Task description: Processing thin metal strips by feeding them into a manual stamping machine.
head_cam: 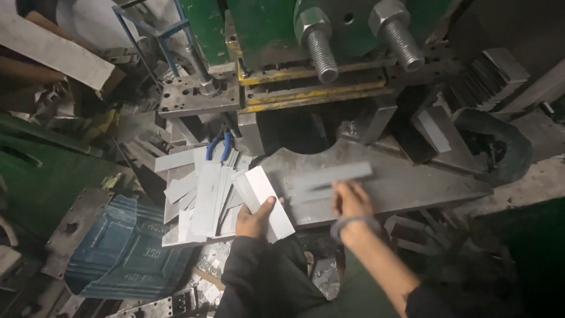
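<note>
Pale grey metal strips (206, 197), blue-handled pliers (219, 146), green press frame (265, 26), yellow-edged die plates (312, 88)

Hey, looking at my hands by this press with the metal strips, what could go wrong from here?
The right hand moves a blurred metal strip toward the press opening; bare fingers could get pinched there. The left hand holds a flat strip with bare edges, which might cut. The loose pile of strips could slide.

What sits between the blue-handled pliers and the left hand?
In the head view, a loose fan of flat grey metal strips lies between the pliers and the left hand, which grips a pale strip.
</note>
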